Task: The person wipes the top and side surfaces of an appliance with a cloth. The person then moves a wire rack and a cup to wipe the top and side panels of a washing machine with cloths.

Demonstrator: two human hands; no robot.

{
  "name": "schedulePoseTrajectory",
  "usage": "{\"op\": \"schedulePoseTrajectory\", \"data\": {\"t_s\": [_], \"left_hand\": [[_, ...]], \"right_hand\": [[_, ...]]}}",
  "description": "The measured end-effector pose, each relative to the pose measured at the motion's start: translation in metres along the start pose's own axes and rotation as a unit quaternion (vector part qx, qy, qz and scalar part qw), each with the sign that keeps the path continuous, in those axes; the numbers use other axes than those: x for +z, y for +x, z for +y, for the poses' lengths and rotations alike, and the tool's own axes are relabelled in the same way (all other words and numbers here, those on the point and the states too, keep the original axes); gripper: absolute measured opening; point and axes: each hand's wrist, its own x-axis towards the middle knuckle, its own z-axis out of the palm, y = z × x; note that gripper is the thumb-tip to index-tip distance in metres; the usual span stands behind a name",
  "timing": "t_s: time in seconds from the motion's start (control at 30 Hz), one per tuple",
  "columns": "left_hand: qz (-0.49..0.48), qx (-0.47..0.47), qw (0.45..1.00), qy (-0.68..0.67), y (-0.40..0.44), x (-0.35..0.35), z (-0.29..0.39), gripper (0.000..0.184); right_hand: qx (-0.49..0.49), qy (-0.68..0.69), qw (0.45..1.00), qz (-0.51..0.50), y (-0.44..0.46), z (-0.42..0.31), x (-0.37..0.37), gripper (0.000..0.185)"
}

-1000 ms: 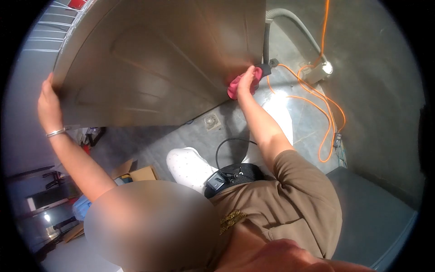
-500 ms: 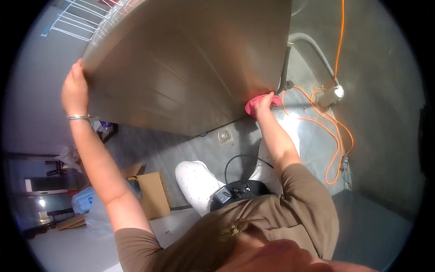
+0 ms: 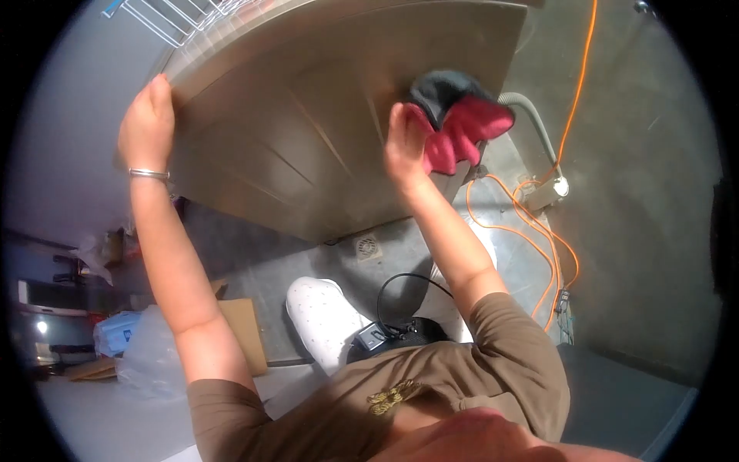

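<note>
A large brownish-grey metal appliance [image 3: 308, 131], apparently a washing machine, stands in front of me with its ribbed side panel turned my way. My left hand [image 3: 148, 127], with a bangle at the wrist, grips the appliance's left edge; the fingertips are partly hidden. My right hand [image 3: 406, 146] is at the panel's right part, closed on a pink and dark grey cloth [image 3: 469, 127]. The cloth fans out to the right of the fingers, its grey side folded over the top. Part of the hand's grip is covered by the cloth.
A grey corrugated hose [image 3: 533, 127] runs to a floor pipe at the right. Orange cable [image 3: 554, 250] loops over the floor there. A floor drain [image 3: 368, 246] lies near my white shoe [image 3: 323, 316]. White wire rack [image 3: 165, 19], cardboard [image 3: 245, 335] and plastic bags [image 3: 154, 358] are at the left.
My right hand has moved up and left along the panel with the cloth, which has spread from a bunched wad and shows its grey side. My left hand still holds the edge.
</note>
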Motion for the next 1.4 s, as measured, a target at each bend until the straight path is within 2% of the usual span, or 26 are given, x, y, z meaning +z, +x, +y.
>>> {"op": "schedulePoseTrajectory", "data": {"t_s": [0.03, 0.07, 0.13, 0.27, 0.33, 0.4, 0.47, 0.53, 0.57, 0.73, 0.87, 0.9, 1.0, 1.03, 1.07, 1.1, 1.2, 1.27, 1.4], "left_hand": [[0.006, -0.001, 1.0, 0.004, 0.0, 0.001, 0.0, 0.06], [0.011, -0.002, 1.0, 0.007, 0.001, 0.002, -0.001, 0.06], [0.024, 0.003, 1.0, 0.003, 0.0, 0.004, -0.001, 0.059], [0.034, 0.022, 0.999, 0.003, 0.0, 0.005, 0.002, 0.059], [0.043, 0.029, 0.999, 0.0, 0.0, 0.005, 0.002, 0.059], [0.052, 0.037, 0.998, -0.005, -0.002, 0.005, 0.002, 0.059], [0.056, 0.041, 0.998, 0.002, -0.002, 0.003, 0.003, 0.059], [0.061, 0.046, 0.997, 0.002, -0.002, 0.003, 0.002, 0.058], [0.065, 0.052, 0.997, 0.001, -0.002, 0.003, 0.002, 0.057], [0.072, 0.059, 0.996, -0.001, 0.0, 0.003, -0.001, 0.056], [0.079, 0.059, 0.995, 0.0, -0.001, 0.002, 0.003, 0.058], [0.082, 0.054, 0.995, 0.002, 0.0, 0.001, 0.003, 0.058], [0.081, 0.056, 0.995, -0.002, 0.001, 0.001, 0.003, 0.059], [0.063, 0.047, 0.997, 0.006, 0.001, -0.001, 0.004, 0.058], [0.044, 0.038, 0.998, 0.013, 0.001, -0.002, 0.003, 0.057], [0.043, 0.036, 0.998, 0.014, 0.002, -0.001, 0.0, 0.057], [0.028, 0.027, 0.999, 0.032, 0.005, 0.0, -0.01, 0.058], [0.018, 0.03, 0.999, 0.031, 0.005, -0.003, -0.01, 0.058], [0.029, 0.046, 0.998, 0.03, 0.005, -0.001, -0.016, 0.058]], "right_hand": [[-0.041, -0.047, 0.998, -0.026, 0.01, -0.012, -0.002, 0.042], [-0.161, -0.153, 0.975, 0.016, 0.023, -0.024, 0.001, 0.043], [-0.234, -0.113, 0.965, 0.007, 0.046, -0.062, -0.003, 0.047], [-0.278, -0.161, 0.947, 0.002, 0.054, -0.066, -0.001, 0.048], [-0.318, -0.229, 0.92, -0.023, 0.047, -0.058, -0.004, 0.051], [-0.323, -0.255, 0.911, -0.022, 0.035, -0.053, -0.006, 0.051], [-0.256, -0.351, 0.893, -0.116, 0.02, -0.045, -0.013, 0.049], [-0.204, -0.384, 0.878, -0.199, 0.001, -0.026, -0.019, 0.047], [-0.181, -0.357, 0.891, -0.214, -0.009, -0.017, -0.019, 0.045], [-0.233, -0.349, 0.869, -0.263, -0.052, 0.067, -0.032, 0.041], [-0.223, -0.391, 0.833, -0.32, -0.066, 0.079, -0.042, 0.039], [-0.325, -0.363, 0.837, -0.247, -0.06, 0.072, -0.038, 0.036], [-0.3, -0.348, 0.836, -0.3, -0.039, 0.033, -0.027, 0.035], [-0.356, -0.351, 0.813, -0.298, -0.027, 0.025, -0.017, 0.034], [-0.348, -0.312, 0.84, -0.277, -0.016, -0.003, -0.008, 0.036], [-0.264, -0.255, 0.883, -0.293, -0.007, -0.019, 0.003, 0.038], [-0.333, -0.209, 0.886, -0.246, 0.022, -0.075, 0.027, 0.046], [-0.33, -0.223, 0.886, -0.237, 0.026, -0.097, 0.034, 0.046], [-0.338, -0.189, 0.897, -0.212, 0.017, -0.088, 0.036, 0.046]]}}
